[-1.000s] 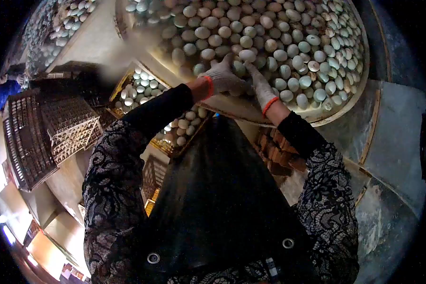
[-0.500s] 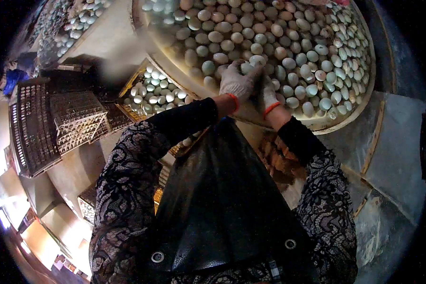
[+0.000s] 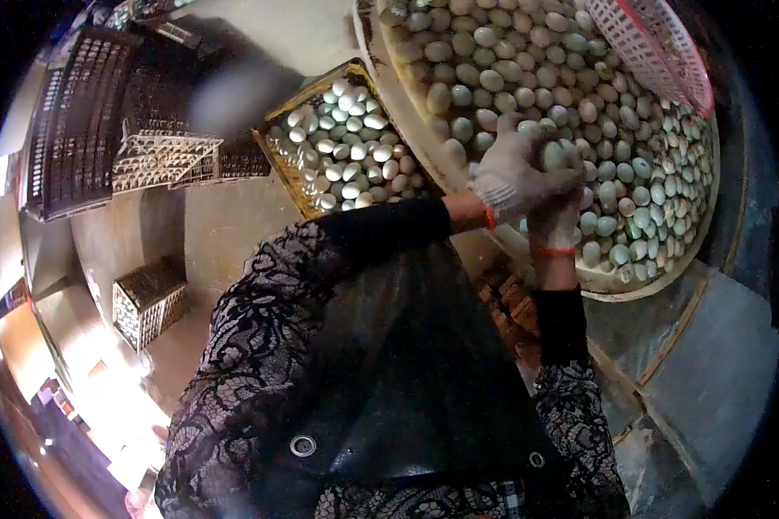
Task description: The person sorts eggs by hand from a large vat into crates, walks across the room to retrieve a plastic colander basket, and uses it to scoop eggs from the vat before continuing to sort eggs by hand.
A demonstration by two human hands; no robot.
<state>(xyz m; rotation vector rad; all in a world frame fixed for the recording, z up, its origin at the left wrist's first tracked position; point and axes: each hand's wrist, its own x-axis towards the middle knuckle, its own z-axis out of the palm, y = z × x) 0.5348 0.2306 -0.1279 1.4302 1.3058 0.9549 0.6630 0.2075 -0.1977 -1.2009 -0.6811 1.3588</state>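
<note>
Both hands wear pale knitted gloves with orange cuffs and meet over a large round tub [image 3: 407, 95] heaped with pale green, white and brownish eggs [image 3: 493, 80]. My left hand [image 3: 508, 173] bends its fingers around a pale egg [image 3: 556, 156], just above the heap. Close against those fingers is my right hand [image 3: 552, 221], coming up from below near the tub's front rim. Its fingers are mostly hidden behind the left hand, so I cannot see what they hold.
A yellow-edged crate [image 3: 279, 163] of eggs stands left of the tub. A pink-rimmed white basket [image 3: 653, 48] rests at the tub's right rear. Dark stacked crates [image 3: 74, 121] stand far left, with another crate [image 3: 151, 307] on the floor. Bricks [image 3: 515, 311] lie below the tub.
The view has swung, so the tub sits further right and the pink-rimmed basket shows more. My hands have come together, and my left fingers now wrap an egg.
</note>
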